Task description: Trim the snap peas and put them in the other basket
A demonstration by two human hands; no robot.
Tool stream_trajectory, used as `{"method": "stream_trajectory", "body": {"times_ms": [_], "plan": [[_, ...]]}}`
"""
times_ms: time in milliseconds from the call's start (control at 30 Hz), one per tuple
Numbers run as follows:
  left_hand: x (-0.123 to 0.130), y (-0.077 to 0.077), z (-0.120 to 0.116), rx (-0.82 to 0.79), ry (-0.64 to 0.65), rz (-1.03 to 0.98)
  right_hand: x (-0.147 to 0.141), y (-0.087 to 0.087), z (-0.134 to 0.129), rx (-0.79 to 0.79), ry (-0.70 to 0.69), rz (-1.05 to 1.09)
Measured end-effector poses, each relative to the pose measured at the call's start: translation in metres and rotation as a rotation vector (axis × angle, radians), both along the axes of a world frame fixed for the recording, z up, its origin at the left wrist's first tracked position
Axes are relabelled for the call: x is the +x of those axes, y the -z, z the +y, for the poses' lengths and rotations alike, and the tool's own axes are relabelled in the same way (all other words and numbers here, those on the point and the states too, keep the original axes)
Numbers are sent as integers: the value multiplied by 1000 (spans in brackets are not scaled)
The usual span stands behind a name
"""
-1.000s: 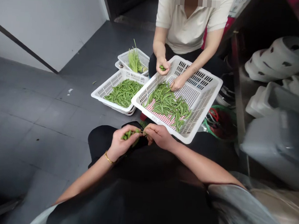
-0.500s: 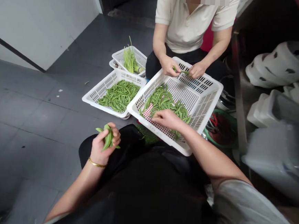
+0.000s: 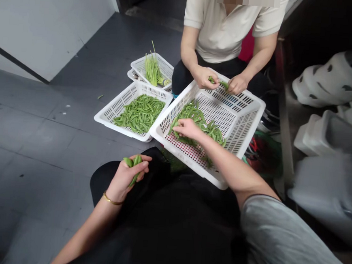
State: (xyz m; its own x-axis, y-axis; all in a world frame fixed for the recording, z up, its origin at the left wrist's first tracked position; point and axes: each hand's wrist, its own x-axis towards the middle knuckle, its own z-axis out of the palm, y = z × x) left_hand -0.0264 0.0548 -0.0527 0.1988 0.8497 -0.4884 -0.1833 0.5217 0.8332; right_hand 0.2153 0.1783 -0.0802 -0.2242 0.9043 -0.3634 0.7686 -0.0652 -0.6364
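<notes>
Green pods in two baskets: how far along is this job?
Probably done: the heaped pods in the smaller basket. In hand: several pods in the left hand, the right hand at the loose pods in the large basket. Apparently left: those loose pods.

No readable text, label, brand, number or sign is showing anywhere. Faint marks (image 3: pixel 184 153) are appearing on the near rim of the large white basket (image 3: pixel 202 169), but they are staying too small and blurred for any letter or number to be made out.
</notes>
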Motion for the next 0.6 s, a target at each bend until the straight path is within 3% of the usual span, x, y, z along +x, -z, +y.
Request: {"method": "stream_trajectory", "body": {"times_ms": [133, 267, 333, 467, 600], "plan": [[23, -10, -7, 129, 133, 139, -8, -36, -72, -217, -24, 537], [36, -17, -22, 169, 267, 143, -32, -40, -132, -205, 19, 682], [35, -19, -30, 144, 273, 124, -32, -42, -143, -57, -40, 605], [26, -26, -45, 72, 329, -10, -16, -56, -147, 383, -307, 331], [27, -30, -54, 1, 376, -193, -21, -63, -156, 652, -522, 105]]}}
